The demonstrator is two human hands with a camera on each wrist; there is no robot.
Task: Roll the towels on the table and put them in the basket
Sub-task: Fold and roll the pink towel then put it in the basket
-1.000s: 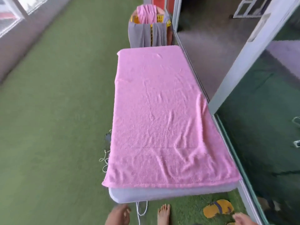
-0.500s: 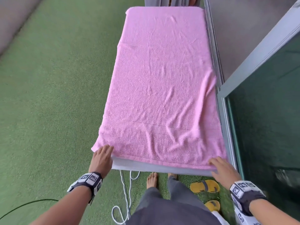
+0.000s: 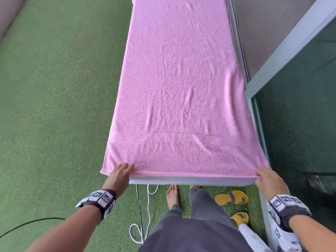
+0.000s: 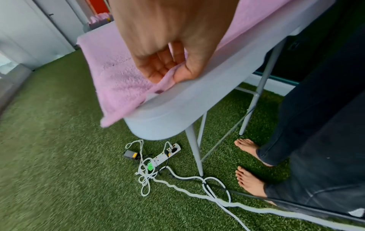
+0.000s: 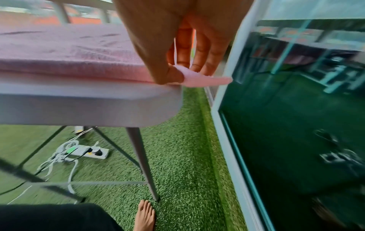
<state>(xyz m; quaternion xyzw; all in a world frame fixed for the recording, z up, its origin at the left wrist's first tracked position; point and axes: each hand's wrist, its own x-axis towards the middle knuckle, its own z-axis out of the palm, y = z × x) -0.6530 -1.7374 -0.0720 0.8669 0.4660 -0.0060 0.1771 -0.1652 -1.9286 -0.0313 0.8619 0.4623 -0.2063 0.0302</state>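
Observation:
A large pink towel (image 3: 178,91) lies spread flat over the whole top of a white folding table (image 3: 190,181). My left hand (image 3: 121,174) pinches the towel's near left edge (image 4: 168,78) between thumb and fingers. At the near right corner, my right hand (image 3: 267,179) pinches the towel's corner (image 5: 197,78) the same way. Both corners sit at the table's near edge (image 4: 177,100). The basket is out of the head view; in the left wrist view only a blurred pink shape (image 4: 98,18) shows beyond the table's far end.
Green artificial turf (image 3: 54,106) surrounds the table. A glass door with a grey frame (image 3: 291,51) runs close along the right side. A power strip (image 4: 166,154) and tangled cables lie under the table by my bare feet (image 3: 172,197). Yellow sandals (image 3: 231,197) sit nearby.
I have stepped up to the table and looked down; the basket left the head view. Both hands came up to the near edge and closed on the towel's two near corners.

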